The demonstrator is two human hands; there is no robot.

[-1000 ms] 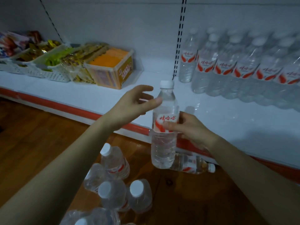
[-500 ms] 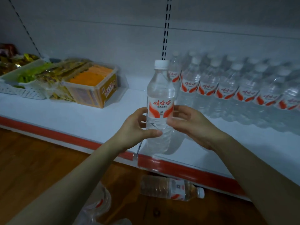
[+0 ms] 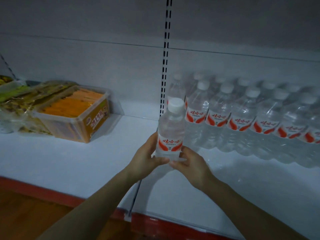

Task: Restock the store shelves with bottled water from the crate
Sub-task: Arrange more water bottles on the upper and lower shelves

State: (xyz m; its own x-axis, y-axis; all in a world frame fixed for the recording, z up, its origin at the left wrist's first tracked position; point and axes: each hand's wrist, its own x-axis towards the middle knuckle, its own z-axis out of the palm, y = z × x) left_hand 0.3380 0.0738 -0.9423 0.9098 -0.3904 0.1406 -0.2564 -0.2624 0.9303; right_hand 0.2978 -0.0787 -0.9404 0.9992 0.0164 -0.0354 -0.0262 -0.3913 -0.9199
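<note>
Base of clear plastic water bottle (image 3: 170, 129) hidden behind left hand (image 3: 145, 158), right hand (image 3: 191, 164); shelved bottle row (image 3: 242, 118) cut off right.

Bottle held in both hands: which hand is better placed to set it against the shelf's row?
Probably left. The left hand grips the bottle on its side away from the row; the right hand grips the side facing it.

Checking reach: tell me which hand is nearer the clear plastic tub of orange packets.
Left. The left hand holds the clear water bottle, to the right of the tub; the right hand is farther right.
</note>
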